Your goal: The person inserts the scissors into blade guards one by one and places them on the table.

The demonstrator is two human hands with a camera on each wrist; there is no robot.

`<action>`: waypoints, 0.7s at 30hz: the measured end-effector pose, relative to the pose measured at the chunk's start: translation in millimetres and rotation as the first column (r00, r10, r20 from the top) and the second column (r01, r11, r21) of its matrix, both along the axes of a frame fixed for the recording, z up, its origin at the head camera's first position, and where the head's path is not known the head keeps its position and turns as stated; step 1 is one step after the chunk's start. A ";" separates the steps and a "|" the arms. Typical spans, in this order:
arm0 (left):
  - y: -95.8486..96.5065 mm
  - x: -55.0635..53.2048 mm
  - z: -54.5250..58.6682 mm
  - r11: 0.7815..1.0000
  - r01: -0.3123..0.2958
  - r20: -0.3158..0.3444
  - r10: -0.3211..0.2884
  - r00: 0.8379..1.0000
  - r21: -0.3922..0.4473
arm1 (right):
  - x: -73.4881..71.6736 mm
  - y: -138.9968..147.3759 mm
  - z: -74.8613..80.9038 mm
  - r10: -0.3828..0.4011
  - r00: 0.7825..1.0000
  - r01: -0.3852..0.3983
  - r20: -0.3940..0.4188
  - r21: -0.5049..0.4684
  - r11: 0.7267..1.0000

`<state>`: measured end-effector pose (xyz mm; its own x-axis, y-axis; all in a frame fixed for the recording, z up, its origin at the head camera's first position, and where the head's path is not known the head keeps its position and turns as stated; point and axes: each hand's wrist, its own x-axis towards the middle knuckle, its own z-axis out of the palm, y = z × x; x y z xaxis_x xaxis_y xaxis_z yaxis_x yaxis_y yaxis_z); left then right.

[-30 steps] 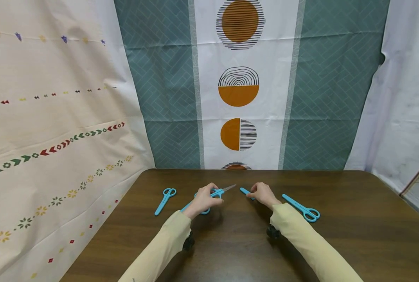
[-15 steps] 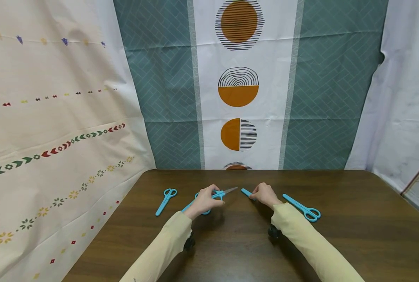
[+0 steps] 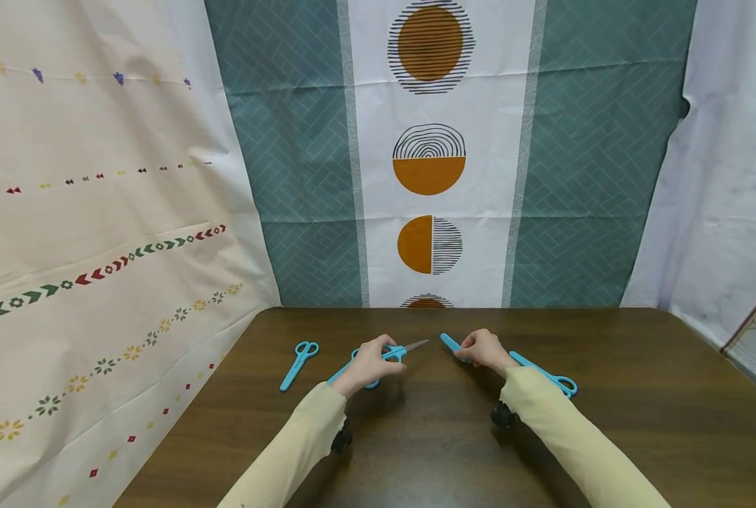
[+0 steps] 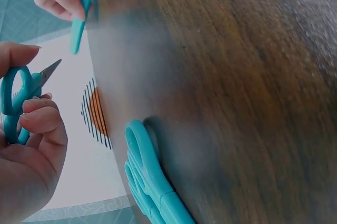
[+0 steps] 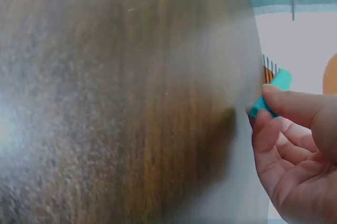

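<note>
Small blue scissors (image 3: 395,352) with a bare metal blade (image 4: 50,71) are in my left hand (image 3: 366,365); its fingers and thumb grip the handle rings. The tip points right. My right hand (image 3: 487,351) pinches a blue blade cover (image 5: 281,80) between thumb and fingers, held apart from the blade. Beneath my left hand a second pair of blue scissors (image 4: 152,174) lies on the table, partly hidden in the head view.
Another pair of blue scissors (image 3: 298,365) rests at the left of the brown wooden table (image 3: 416,451). On the right, partly behind the right sleeve, lies one more blue pair (image 3: 565,384). Patterned cloths (image 3: 308,212) hang behind and beside the table.
My right hand has shifted slightly right with the blade cover, widening the gap to the scissors' tip. The left hand stays nearly still, gripping the scissors.
</note>
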<state>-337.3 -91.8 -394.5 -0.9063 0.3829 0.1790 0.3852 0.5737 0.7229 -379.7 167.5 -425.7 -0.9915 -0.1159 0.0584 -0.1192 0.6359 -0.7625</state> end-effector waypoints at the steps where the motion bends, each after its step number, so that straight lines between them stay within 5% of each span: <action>1: 0.0 0.3 0.3 1.000 0.000 -0.003 0.000 1.000 0.002 | 0.0 1.5 0.3 -0.001 1.000 0.002 0.012 -0.042 0.999; 4: -0.3 0.6 0.6 1.000 0.003 -0.010 -0.003 1.000 0.000 | 1.5 5.2 1.9 0.018 0.998 -0.004 0.064 -0.206 0.978; 9: -0.2 2.1 1.6 1.000 0.011 -0.006 -0.011 1.000 0.000 | 5.3 10.9 6.8 0.068 0.982 0.018 0.174 -0.450 0.893; 12: -0.2 2.4 1.4 1.000 0.016 -0.006 -0.016 1.000 0.006 | 8.0 14.6 9.7 0.069 0.975 0.046 0.212 -0.496 0.867; 18: 0.2 2.5 1.0 1.000 0.019 -0.012 -0.020 1.000 -0.003 | 10.8 21.8 12.0 0.070 0.976 0.041 0.206 -0.489 0.871; 21: 0.7 2.6 1.0 1.000 0.024 -0.017 -0.024 1.000 -0.009 | 11.6 23.9 12.5 0.107 0.972 0.027 0.209 -0.551 0.834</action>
<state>-334.7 -91.1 -393.5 -0.8937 0.4060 0.1908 0.4110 0.5705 0.7110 -368.1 191.4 -413.2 -0.9807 -0.1707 -0.0957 0.0785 0.1051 -0.9914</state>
